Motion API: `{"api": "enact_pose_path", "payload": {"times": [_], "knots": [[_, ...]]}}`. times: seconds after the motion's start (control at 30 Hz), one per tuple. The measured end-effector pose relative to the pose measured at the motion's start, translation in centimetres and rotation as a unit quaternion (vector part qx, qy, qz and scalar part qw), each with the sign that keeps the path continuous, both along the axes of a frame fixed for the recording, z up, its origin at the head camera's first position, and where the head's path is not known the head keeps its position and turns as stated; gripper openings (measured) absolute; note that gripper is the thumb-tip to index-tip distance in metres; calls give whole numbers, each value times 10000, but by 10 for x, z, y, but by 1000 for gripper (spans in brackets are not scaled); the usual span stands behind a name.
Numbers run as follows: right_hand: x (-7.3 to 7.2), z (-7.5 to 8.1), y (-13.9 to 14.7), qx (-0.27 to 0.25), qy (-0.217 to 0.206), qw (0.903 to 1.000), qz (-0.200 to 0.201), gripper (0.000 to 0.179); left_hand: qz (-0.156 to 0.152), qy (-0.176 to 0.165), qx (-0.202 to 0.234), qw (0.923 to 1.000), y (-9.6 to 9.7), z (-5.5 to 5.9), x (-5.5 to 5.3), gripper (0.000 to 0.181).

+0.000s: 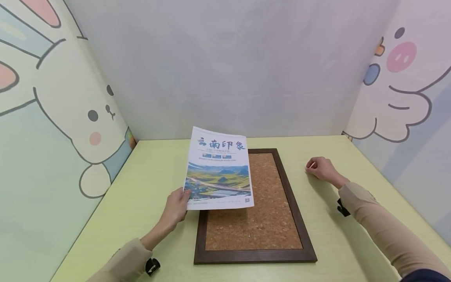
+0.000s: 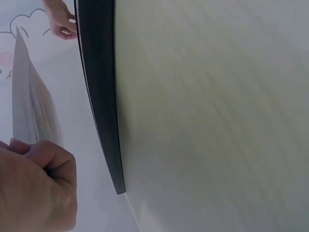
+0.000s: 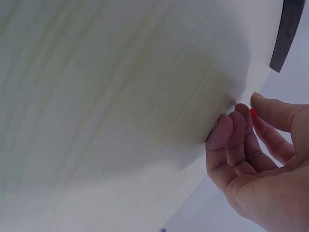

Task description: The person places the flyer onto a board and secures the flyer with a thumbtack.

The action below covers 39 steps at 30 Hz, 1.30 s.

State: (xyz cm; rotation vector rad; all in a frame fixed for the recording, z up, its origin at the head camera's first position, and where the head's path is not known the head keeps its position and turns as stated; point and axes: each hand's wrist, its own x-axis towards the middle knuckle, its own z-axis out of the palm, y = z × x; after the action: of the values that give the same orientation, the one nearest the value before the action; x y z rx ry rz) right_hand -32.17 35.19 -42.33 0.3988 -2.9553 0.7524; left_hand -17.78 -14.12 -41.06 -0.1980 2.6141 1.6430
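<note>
My left hand (image 1: 177, 204) grips a printed paper poster (image 1: 218, 172) by its lower left edge, thumb on the front. The sheet carries blue lettering and a landscape picture, and it overlaps the left part of a cork board (image 1: 267, 196) in a dark wooden frame. In the left wrist view the poster (image 2: 34, 101) appears nearly edge-on above the fist. Right of the board, low over the table, my right hand (image 1: 322, 169) pinches a small red push pin (image 3: 253, 112) between thumb and index finger. Most of the pin is hidden by the fingers.
The board lies on a pale yellow-green table (image 1: 158, 164). A plain grey wall (image 1: 239, 70) stands at the back, with cartoon-printed panels (image 1: 84, 129) on both sides. Table surface shows to the left and right of the board.
</note>
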Motion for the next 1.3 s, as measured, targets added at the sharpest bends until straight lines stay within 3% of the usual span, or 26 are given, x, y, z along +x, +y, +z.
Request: {"api": "enact_pose_path", "payload": {"times": [0.23, 0.47, 0.93, 1.3], "knots": [[0, -1, 1, 45, 86, 9999, -27, 13, -207, -114, 550, 9982, 20, -4, 9, 37], [0, -2, 2, -5, -17, 10000, -84, 14, -353, -327, 783, 9958, 35, -6, 18, 38], [1, -3, 1, 12, -32, 9999, -113, 13, -1129, -811, 1557, 9780, 56, -13, 34, 32], [1, 1, -1, -12, -78, 9999, -139, 13, -1359, -1148, 1465, 9731, 60, -12, 31, 35]]}}
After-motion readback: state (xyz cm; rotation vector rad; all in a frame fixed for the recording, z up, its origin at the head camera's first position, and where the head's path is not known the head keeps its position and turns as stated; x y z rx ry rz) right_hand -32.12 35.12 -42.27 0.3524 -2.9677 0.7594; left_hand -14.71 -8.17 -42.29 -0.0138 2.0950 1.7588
